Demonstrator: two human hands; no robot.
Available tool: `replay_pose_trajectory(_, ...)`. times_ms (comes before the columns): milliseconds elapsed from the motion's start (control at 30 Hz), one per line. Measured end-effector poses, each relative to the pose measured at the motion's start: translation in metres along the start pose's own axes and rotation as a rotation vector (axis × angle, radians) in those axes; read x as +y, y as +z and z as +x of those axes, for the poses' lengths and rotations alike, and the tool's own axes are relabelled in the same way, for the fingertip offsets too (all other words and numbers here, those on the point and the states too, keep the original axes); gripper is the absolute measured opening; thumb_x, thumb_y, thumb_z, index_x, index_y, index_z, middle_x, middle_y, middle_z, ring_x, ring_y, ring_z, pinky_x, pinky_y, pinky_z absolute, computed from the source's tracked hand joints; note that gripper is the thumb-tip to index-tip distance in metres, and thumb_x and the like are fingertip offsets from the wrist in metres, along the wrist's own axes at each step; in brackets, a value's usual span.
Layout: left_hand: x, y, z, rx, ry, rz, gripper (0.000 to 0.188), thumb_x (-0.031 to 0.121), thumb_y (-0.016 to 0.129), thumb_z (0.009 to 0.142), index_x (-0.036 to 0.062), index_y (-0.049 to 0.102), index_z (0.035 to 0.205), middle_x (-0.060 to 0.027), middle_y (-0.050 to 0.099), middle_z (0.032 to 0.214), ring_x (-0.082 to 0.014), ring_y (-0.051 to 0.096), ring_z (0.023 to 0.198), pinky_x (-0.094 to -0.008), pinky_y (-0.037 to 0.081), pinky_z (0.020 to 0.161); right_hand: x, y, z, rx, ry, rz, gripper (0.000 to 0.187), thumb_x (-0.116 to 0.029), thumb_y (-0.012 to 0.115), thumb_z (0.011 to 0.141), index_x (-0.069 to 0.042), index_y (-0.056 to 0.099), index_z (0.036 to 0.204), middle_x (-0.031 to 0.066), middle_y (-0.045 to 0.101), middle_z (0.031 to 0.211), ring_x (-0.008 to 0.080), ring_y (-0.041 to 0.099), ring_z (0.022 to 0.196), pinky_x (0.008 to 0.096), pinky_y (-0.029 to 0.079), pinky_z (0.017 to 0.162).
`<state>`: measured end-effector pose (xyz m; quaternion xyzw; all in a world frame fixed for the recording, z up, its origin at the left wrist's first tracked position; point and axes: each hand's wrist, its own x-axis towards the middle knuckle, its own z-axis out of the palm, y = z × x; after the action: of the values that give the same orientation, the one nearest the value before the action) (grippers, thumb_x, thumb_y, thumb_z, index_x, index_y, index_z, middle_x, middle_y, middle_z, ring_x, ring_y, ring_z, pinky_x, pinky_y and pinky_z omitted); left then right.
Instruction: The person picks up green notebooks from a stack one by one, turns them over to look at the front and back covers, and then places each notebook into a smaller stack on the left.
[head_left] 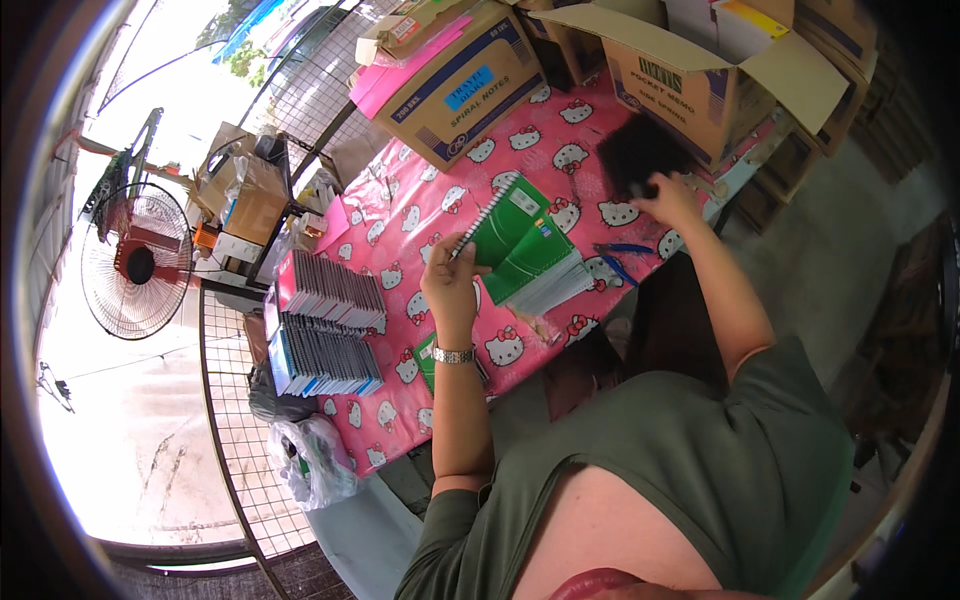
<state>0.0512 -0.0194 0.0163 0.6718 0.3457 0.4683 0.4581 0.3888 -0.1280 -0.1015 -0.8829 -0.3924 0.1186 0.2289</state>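
Observation:
A green spiral notebook (521, 236) is tilted over the table, its wire coil along the upper left edge. My left hand (450, 283) is closed on that edge, thumb over the cover. White page edges show along the notebook's lower right side. At the near edge of a dark, bristly-looking pile (640, 155), my right hand (674, 201) has its fingers bent together; whatever they pinch is too small to make out. Blue-handled pliers (626, 260) lie between the notebook and my right forearm. Part of another green notebook (424, 362) shows beside my left wrist.
Stacked spiral notebooks, one pink-covered (328, 292) and one blue-covered (325, 355), stand at the table's left. Cardboard boxes (460, 95) line the far side, with an open one (690, 105) at far right. A plastic bag (312, 462) hangs near the left corner; a fan (138, 262) stands beyond.

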Motion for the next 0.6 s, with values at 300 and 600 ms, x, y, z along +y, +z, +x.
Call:
replay_pose_trajectory(300,-0.012,0.007,-0.002,0.138,-0.042,0.004,0.031,0.019,0.064,0.098,-0.0065,0.063,0.114,-0.0042,0.065,0.075,-0.0082,0.062,0.059,-0.0235,0.053,0.051,0.006,0.076,-0.077,0.182,-0.494,-0.215,0.064,-0.037,0.074,0.082,-0.009,0.052,0.136,0.0185,0.054,0.131,0.0367,0.047,0.126,0.0491,0.036,0.109)
replay_pose_trajectory(600,-0.007,0.002,-0.013,0.109,-0.092,0.116,0.024,0.01,0.065,0.096,-0.0052,0.065,0.114,-0.0058,0.067,0.085,-0.0073,0.062,0.066,-0.0235,0.055,0.056,-0.087,0.005,-0.083,0.313,-0.619,0.659,0.058,-0.027,0.074,0.076,-0.006,0.06,0.128,0.0159,0.059,0.115,0.0373,0.054,0.11,0.0449,0.044,0.098)
